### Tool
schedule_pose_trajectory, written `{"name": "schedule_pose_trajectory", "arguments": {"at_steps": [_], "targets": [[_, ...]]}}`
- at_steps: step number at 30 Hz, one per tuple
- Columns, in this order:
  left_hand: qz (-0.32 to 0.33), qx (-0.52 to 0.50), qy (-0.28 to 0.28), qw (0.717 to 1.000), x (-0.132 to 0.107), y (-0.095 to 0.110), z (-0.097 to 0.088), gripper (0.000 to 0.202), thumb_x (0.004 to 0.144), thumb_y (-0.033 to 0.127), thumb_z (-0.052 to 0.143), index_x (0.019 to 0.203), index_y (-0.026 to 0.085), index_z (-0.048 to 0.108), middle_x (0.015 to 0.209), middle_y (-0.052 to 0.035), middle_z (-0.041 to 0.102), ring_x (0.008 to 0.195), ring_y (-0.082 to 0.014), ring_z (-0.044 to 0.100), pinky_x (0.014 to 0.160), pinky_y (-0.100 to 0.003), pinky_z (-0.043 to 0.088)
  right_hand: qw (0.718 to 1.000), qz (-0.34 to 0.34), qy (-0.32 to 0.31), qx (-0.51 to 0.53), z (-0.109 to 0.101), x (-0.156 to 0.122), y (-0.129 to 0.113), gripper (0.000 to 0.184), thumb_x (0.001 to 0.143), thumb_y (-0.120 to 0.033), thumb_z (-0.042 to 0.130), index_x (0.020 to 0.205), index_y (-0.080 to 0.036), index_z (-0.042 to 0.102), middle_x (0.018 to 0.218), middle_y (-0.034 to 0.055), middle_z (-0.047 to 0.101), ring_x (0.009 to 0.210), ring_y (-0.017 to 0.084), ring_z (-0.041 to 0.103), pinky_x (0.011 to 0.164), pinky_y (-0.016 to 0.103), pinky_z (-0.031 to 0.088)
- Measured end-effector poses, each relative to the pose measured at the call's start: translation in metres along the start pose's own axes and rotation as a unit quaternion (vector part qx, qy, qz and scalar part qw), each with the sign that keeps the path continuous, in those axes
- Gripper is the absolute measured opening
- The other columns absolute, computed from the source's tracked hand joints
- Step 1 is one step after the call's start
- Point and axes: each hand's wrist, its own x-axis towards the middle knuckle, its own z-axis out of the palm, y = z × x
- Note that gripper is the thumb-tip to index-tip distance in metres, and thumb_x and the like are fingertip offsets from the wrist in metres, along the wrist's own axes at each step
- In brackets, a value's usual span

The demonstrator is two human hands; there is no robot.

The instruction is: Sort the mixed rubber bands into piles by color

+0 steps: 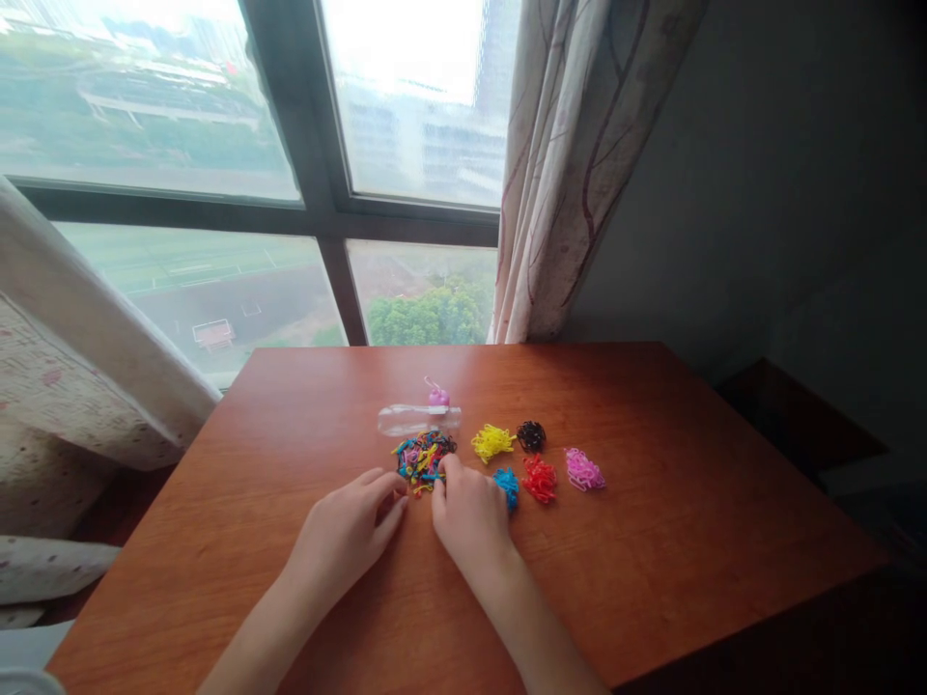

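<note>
L hand [346, 526] and R hand [472, 510] both reach in over the wooden desk [623, 579], at the near edge of the mixed pile [424, 456] of small stringy bands: blue, yellow, black, red & pink jumbled tog. L fingers loosely curled, w/ a gap btwn thumb and index, just beside the pile's L side; can't tell if they hold anything. R hand is palm down, fingertips at the pile's R edge; can't tell if a band is pinched.

Sorted by colour, R of the mixed pile: yellow pile [492, 442], black pile [531, 436] right next to it, red pile [540, 480] below black, and pink pile [584, 469] farthest R. Blue pile [507, 489] sits btwn R hand and red, partly hidden by the hand.

Behind the mixed pile, a clear bottle [406, 421] lies on its side, w/ a pink looped piece [438, 397] just beyond. Window [427, 217] past the desk, patterned curtain [550, 174] to its R.
</note>
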Motion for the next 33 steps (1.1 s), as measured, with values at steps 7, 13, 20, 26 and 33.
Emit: {"name": "schedule_pose_trajectory", "arguments": {"at_steps": [7,13,20,26,33], "targets": [[-0.001,-0.012,0.001,1.0,-0.005,-0.002,0.002,0.018,0.092,0.027,0.046,0.097,0.027,0.064,0.09,0.0012,0.066,0.08,-0.0162,0.062,0.069,-0.024,0.04,0.998,-0.047,0.001,0.033,-0.003,-0.004,0.003,0.013,0.093,-0.024,0.054,0.096,-0.025,0.066,0.087,0.0031,0.074,0.079,0.021,0.07,0.064,0.025,0.04],[0.0,-0.021,0.002,1.0,-0.004,-0.002,0.002,0.017,0.09,0.027,0.048,0.096,0.027,0.064,0.088,0.0012,0.066,0.079,-0.0162,0.062,0.069,-0.024,0.04,0.996,-0.067,0.013,0.049,-0.002,-0.01,0.009,0.015,0.094,-0.025,0.053,0.093,-0.026,0.068,0.086,0.001,0.074,0.079,0.018,0.069,0.063,0.024,0.039],[0.006,-0.022,0.005,1.0,-0.004,-0.002,0.002,0.019,0.091,0.027,0.047,0.095,0.026,0.065,0.088,0.0005,0.066,0.08,-0.0161,0.061,0.069,-0.024,0.04,0.997,-0.064,0.026,0.036,-0.002,-0.01,0.011,0.017,0.096,-0.021,0.051,0.099,-0.026,0.067,0.09,0.0008,0.073,0.082,0.017,0.069,0.064,0.023,0.039],[0.013,-0.027,0.007,1.0,-0.002,-0.004,0.003,0.018,0.091,0.025,0.047,0.095,0.026,0.064,0.087,0.0002,0.066,0.079,-0.0162,0.061,0.069,-0.024,0.041,0.996,-0.085,0.012,0.031,-0.005,-0.012,0.007,0.014,0.095,-0.021,0.053,0.101,-0.025,0.065,0.09,0.0005,0.073,0.084,0.016,0.069,0.067,0.023,0.041],[0.011,-0.026,0.004,1.0,-0.003,-0.002,0.002,0.017,0.091,0.024,0.046,0.094,0.026,0.063,0.087,0.001,0.065,0.079,-0.0157,0.061,0.068,-0.023,0.039,0.994,-0.109,-0.006,0.019,-0.003,-0.01,0.0,0.008,0.094,-0.022,0.056,0.094,-0.024,0.064,0.091,0.0001,0.073,0.084,0.017,0.069,0.067,0.024,0.041]]}}
